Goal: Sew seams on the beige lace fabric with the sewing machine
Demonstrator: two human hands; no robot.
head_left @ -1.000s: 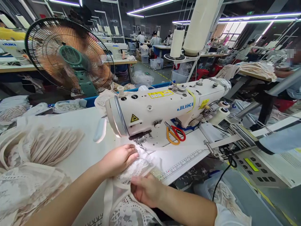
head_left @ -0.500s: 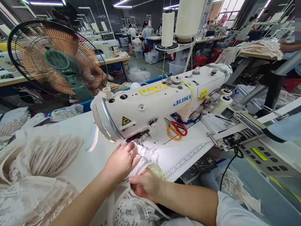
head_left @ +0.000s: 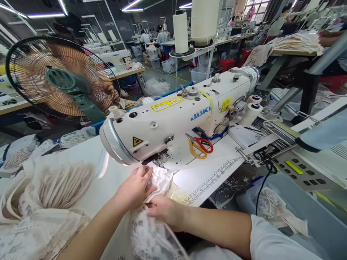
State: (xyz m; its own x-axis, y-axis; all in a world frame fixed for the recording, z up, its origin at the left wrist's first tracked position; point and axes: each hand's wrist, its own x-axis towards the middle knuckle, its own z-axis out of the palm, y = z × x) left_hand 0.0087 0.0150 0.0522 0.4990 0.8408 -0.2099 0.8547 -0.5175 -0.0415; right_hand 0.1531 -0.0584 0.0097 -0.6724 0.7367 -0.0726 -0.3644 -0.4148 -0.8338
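Observation:
White lace fabric [head_left: 159,178] runs from under the needle area of a white sewing machine [head_left: 173,119] down over the table's front edge. My left hand [head_left: 137,187] lies on the lace just left of the needle, fingers bent and gripping its edge. Closer to the front edge, my right hand [head_left: 165,211] pinches the same lace between thumb and fingers. Below my hands the lace hangs in loose folds. Scissors with orange and red handles [head_left: 202,146] rest on the machine bed to the right of the needle.
Piled lace pieces [head_left: 62,187] cover the left of the table. A large fan [head_left: 62,79] stands behind at left. Thread cones [head_left: 180,32] rise behind the machine. At right are a control panel [head_left: 298,169] and a bin [head_left: 322,216] with fabric. People sit farther back.
The view has shifted slightly. My left hand has drawn a little away from the needle, and the lace under both hands is more bunched, with its hanging part moved.

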